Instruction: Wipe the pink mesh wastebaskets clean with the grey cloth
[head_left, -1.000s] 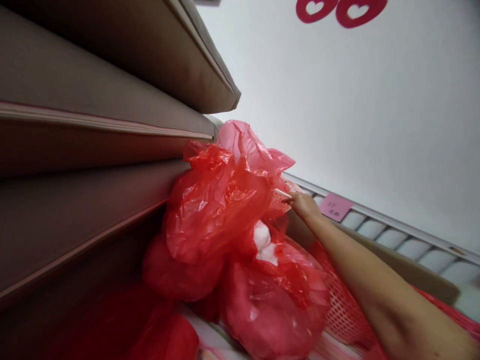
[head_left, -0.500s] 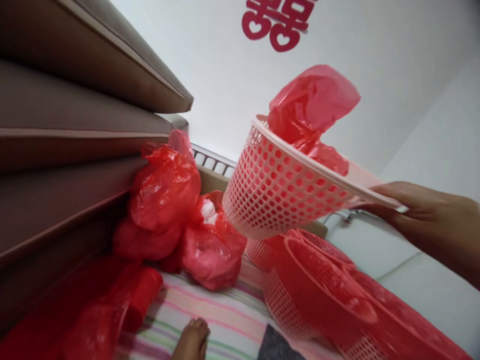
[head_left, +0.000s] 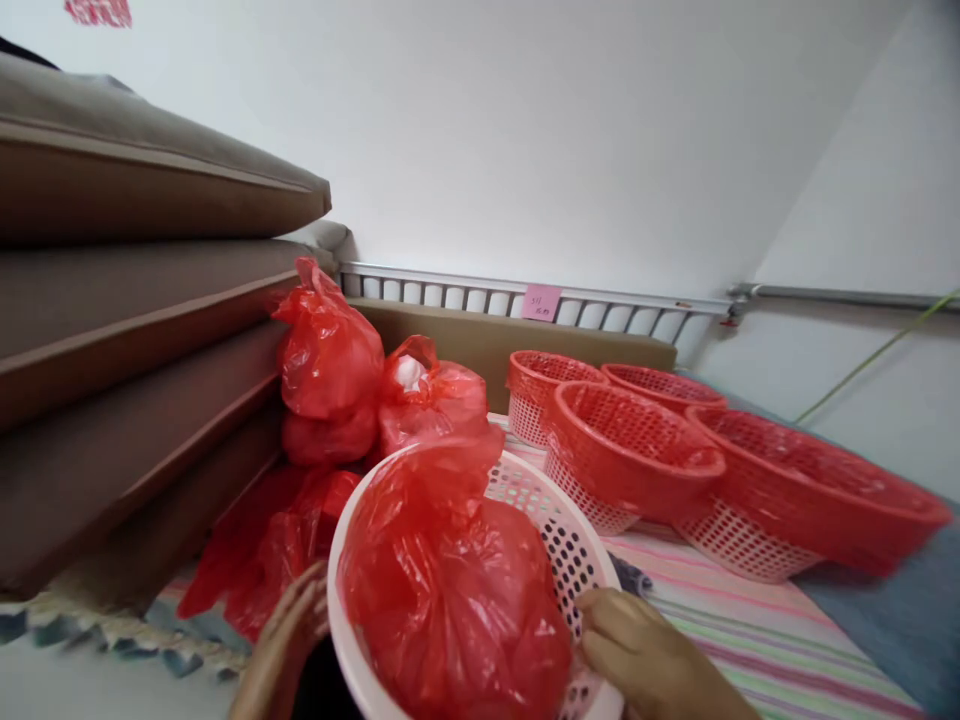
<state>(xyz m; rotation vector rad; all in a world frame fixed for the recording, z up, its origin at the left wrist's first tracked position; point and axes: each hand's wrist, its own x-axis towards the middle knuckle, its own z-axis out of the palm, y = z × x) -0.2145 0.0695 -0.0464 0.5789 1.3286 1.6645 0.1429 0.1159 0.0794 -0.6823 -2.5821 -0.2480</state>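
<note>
A pale pink perforated plastic basket (head_left: pixel 346 590) is tilted toward me in the lower middle, with a bunched red plastic bag (head_left: pixel 480 600) inside it. My right hand (head_left: pixel 637 640) is closed over the basket's right rim, its fingers curled at the holed wall. Beside the left rim is my left hand (head_left: pixel 289 630), fingers stretched out; whether it touches the basket I cannot tell. Just past that hand lies loose red plastic film (head_left: pixel 277 550). Farther back, two filled red bags stand together: a knotted one (head_left: pixel 330 350) and a partly open one (head_left: pixel 442 400) showing something white.
Several baskets lined with red bags, including a nearer one (head_left: pixel 570 450), stand at the right on a striped cloth (head_left: pixel 750 610). Stacked brown cushions (head_left: pixel 135 290) rise at the left. A radiator (head_left: pixel 450 295) with a pink note (head_left: pixel 541 302) runs along the back wall.
The basket with the red bag has come down from the raised right side to the middle, close to me. My left hand has come into view. The view has levelled and turned right.
</note>
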